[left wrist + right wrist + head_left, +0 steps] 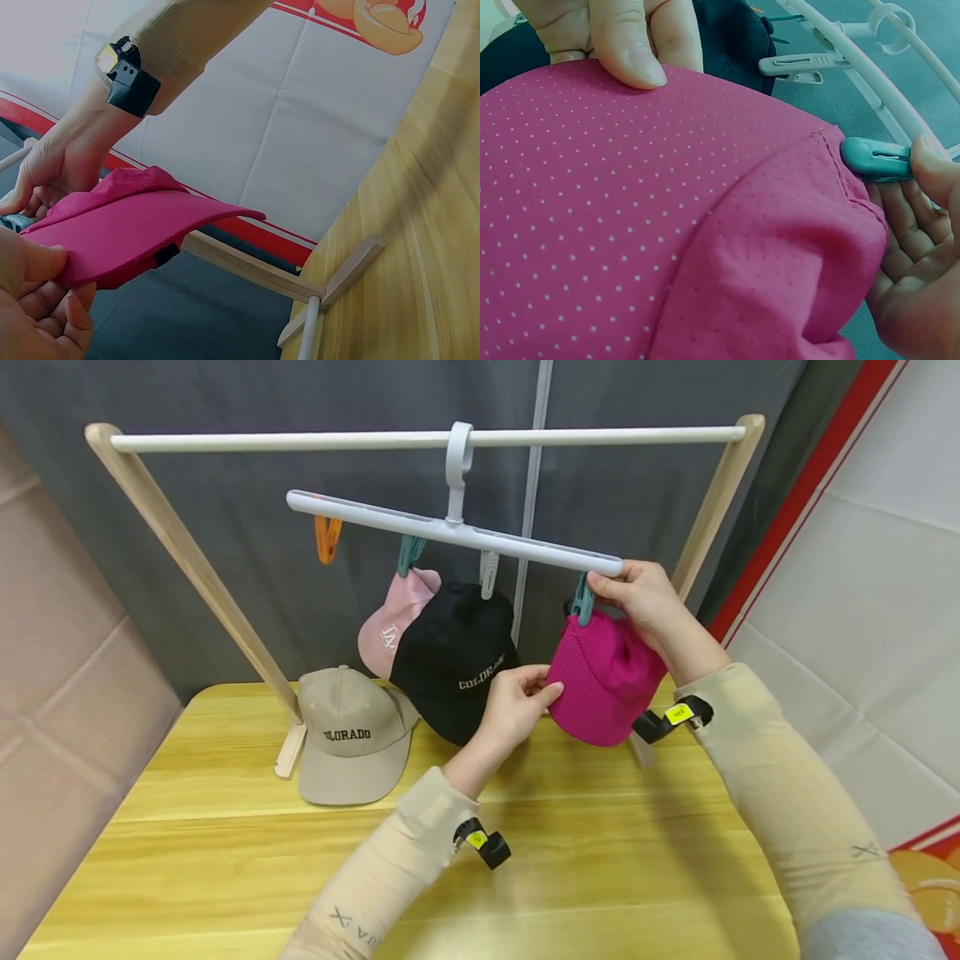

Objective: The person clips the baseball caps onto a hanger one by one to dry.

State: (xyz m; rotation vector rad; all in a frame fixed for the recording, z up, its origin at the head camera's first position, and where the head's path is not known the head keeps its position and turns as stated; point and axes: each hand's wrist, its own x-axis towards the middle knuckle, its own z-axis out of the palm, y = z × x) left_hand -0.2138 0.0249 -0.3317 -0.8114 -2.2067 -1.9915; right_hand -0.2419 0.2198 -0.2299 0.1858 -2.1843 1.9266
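A magenta cap [603, 681] with a dotted brim hangs at the right end of a white clip hanger [525, 547]. The teal clip [874, 158] has its jaws on the cap's edge. My left hand [517, 702] pinches the brim, thumb on top and fingers beneath, as the left wrist view shows. At the hanger's end, my right hand [648, 606] pinches the tail of the teal clip, its thumb [934, 169] against it. A black cap [457, 652] hangs from a white clip [489, 575], and a pink cap [390, 627] from another teal clip [410, 553].
The hanger tilts down to the right on the white rod [300, 442] of a wooden rack [202, 572]. An orange clip [327, 539] hangs at its left end with nothing in it. A beige cap [352, 735] sits on the wooden table [225, 868] by the rack's left foot.
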